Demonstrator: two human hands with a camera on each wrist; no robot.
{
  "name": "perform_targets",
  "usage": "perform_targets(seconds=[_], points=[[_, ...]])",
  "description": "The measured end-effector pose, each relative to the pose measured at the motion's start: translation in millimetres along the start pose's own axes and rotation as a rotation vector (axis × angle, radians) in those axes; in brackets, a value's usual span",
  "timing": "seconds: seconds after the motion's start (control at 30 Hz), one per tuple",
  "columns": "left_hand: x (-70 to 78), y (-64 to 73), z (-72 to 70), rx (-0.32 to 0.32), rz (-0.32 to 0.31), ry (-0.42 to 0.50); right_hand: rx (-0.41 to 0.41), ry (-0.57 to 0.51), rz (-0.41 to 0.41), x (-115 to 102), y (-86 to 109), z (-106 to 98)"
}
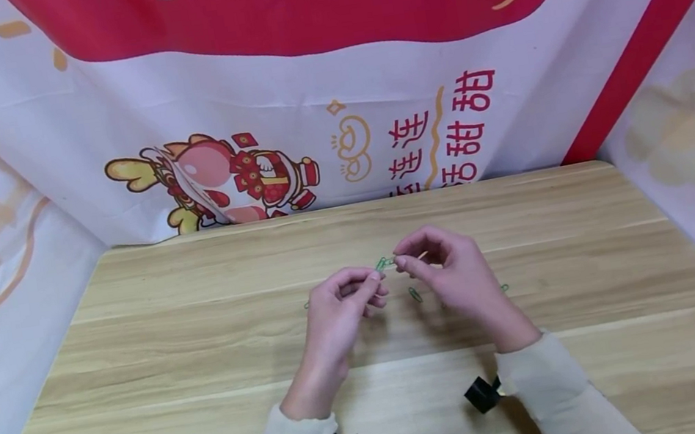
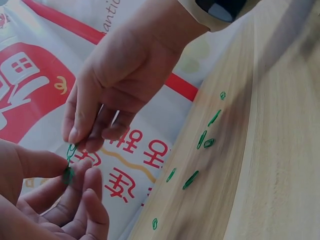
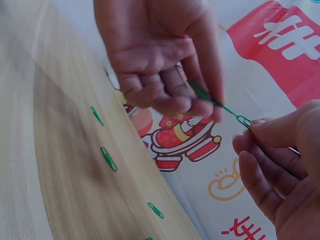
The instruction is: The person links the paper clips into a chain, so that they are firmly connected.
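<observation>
The wood-grain tabletop (image 1: pixel 174 360) was backed by a white cloth (image 1: pixel 276 86) — printed with a horned cartoon character (image 1: pixel 215 180) and red Chinese characters (image 1: pixel 409 130) — and flanked by a flower-printed cloth (image 1: pixel 684 125).

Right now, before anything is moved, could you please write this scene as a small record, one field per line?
Left hand: thumb and fingers pinch one end of the held green looped wire paper clips
Right hand: pinches the other end
Link: clips appear joined between the hands; exact number unclear
Loose pieces: seven green oval wire paper clips on the table, seen from the left wrist
Surface: flat light-brown wood-grained table
Backdrop: white cloth with red printing
Clothing: beige long sleeves
</observation>
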State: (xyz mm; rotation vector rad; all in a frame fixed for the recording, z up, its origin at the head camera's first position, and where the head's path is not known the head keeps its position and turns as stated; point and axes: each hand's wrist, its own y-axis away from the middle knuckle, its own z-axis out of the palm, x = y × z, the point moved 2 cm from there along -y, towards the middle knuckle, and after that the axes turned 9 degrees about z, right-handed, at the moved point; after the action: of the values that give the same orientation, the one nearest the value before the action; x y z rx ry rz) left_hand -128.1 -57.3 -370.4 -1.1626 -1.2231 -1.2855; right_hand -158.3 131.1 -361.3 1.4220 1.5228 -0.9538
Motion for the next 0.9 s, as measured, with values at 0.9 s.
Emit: perform_targets(seconds=[0.9], points=[[2.1,0.3,-0.2,-0.059,0.072,-0.095,-0.067,-0.089,0.07,5.0,-5.1,-0.8]])
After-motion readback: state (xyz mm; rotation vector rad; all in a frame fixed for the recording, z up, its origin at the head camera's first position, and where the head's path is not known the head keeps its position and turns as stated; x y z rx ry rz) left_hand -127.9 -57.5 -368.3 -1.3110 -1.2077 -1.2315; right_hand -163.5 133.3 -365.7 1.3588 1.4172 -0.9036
